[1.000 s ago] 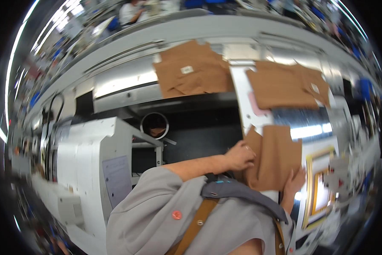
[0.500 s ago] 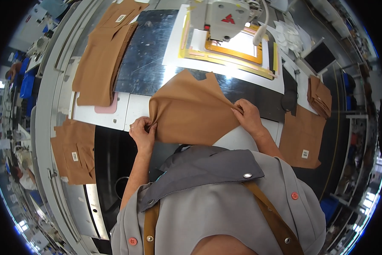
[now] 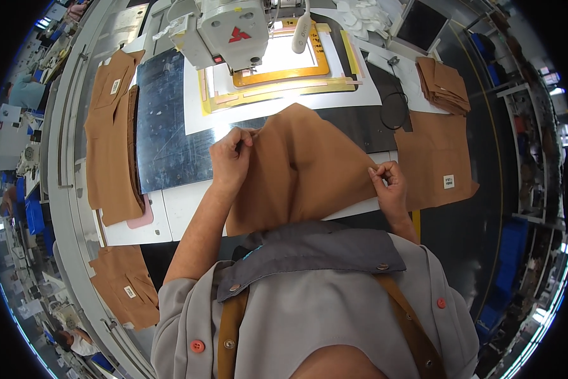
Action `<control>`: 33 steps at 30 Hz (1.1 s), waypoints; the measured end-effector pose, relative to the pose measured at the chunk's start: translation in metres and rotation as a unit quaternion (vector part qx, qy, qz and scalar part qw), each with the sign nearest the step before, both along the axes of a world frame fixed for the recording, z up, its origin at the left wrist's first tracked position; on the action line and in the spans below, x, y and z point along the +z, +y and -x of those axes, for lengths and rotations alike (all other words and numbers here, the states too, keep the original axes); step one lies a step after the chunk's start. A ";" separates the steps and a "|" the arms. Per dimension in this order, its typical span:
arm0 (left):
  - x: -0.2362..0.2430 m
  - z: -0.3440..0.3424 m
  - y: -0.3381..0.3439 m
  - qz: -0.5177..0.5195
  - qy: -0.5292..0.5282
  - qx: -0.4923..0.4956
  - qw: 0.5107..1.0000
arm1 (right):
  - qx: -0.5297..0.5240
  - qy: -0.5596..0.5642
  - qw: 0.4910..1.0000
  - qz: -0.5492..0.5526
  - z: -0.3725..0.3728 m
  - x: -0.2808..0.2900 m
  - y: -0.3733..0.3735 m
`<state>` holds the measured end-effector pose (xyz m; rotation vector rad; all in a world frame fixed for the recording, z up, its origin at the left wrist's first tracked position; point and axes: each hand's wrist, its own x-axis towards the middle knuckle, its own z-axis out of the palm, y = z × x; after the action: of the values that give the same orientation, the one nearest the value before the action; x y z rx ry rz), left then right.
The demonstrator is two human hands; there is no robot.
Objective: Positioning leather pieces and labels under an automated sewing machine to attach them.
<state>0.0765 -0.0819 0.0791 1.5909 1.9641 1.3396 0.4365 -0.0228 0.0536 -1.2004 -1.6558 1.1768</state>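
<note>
A brown fabric panel (image 3: 303, 170) hangs between my two hands over the front edge of the table, with soft folds down its left part. My left hand (image 3: 231, 158) pinches its upper left edge. At the right corner my right hand (image 3: 388, 180) grips the cloth between thumb and fingers. Just beyond the panel lies a template frame, orange and yellow (image 3: 284, 79), on a white sheet (image 3: 195, 114) beneath the grey sewing machine head (image 3: 233, 35).
Stacked brown panels (image 3: 111, 145) lie on the table's left side. More brown cloth (image 3: 125, 284) hangs at the lower left. On the right are a folded brown pile (image 3: 443, 85) and a labelled brown panel (image 3: 438, 158). A dark monitor (image 3: 421, 24) stands at the back right.
My left hand has moved up and along the panel's edge, and the cloth has turned and shifted right. My right hand has moved slightly right and down. The whole view has shifted.
</note>
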 end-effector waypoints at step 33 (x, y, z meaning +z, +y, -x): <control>-0.044 0.072 0.038 0.321 -0.053 0.137 0.936 | 0.119 -0.326 0.922 -0.171 0.100 -0.033 0.131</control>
<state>0.0050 -0.0442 0.0353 0.9456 2.2862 0.7078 0.3360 0.1083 0.0208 -1.2585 -2.4407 0.5875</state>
